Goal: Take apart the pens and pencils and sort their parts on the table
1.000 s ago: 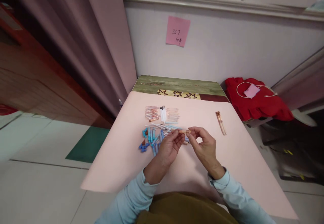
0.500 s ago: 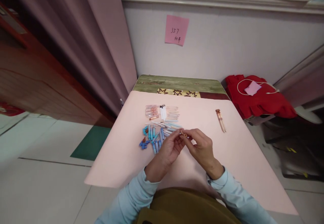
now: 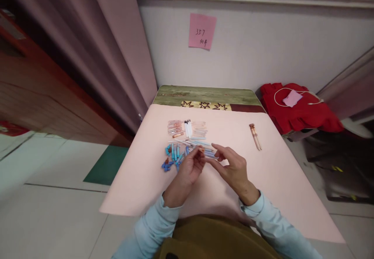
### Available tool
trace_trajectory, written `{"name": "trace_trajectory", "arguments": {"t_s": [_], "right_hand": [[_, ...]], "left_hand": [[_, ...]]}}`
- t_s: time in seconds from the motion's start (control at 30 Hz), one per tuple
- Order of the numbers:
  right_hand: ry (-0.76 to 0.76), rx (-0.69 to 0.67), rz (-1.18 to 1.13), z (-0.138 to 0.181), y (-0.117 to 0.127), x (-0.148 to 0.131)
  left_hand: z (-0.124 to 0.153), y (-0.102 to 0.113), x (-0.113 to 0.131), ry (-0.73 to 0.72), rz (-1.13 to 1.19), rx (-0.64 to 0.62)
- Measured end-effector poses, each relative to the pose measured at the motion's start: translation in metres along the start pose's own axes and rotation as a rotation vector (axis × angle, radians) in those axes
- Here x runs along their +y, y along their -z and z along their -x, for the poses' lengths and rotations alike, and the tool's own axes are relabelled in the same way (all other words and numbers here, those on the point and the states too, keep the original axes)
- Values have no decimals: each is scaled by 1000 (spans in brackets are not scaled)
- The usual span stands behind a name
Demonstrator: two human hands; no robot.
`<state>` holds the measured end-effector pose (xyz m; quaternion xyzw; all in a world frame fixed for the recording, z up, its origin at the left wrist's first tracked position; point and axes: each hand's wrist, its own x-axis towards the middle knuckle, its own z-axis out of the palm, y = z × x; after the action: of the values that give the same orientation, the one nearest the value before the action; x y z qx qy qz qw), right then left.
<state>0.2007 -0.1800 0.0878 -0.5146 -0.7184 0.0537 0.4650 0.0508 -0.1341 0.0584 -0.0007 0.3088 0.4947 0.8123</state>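
Note:
My left hand (image 3: 191,167) pinches a small orange-brown piece (image 3: 201,149) between thumb and fingertips; the fingers hide much of it. To its right, my right hand (image 3: 232,169) has thumb and forefinger apart, with nothing visible between them. Beneath and beyond the hands lie slim white and pale blue pen parts (image 3: 201,144). Blue pen grips (image 3: 175,151) are left of my left hand, beside small blue caps (image 3: 166,166) and a few brown ones. My left hand covers part of this pile.
Farther back are pinkish clear tubes (image 3: 175,127), white refills with black tips (image 3: 187,129) and pale clear tubes (image 3: 199,128). Brown-topped pens (image 3: 255,137) lie at the right on the pink table cover (image 3: 280,196). A red cloth (image 3: 306,114) with a white cable stands beyond the right edge.
My right hand has come off the small brown piece, its thumb and forefinger spreading apart. My left hand has moved slightly left, still pinching the piece.

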Motion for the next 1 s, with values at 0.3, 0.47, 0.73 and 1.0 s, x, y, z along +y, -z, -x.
{"name": "trace_trajectory", "arguments": {"t_s": [0.3,0.47,0.73,1.0], "right_hand": [[-390,-62,-343,2,-9,5],[-584,-123,-558,4,-18,4],[-865,-131,-946,-3,-13,5],[-1096,-160,-1340,1,-20,-3]], "left_hand": [[12,1,23,-147,-53,109],[23,-1,-8,-208,-245,-36],[33,-16,-13,-413,-489,-111],[38,-10,-11,-808,-1022,-166]]}}
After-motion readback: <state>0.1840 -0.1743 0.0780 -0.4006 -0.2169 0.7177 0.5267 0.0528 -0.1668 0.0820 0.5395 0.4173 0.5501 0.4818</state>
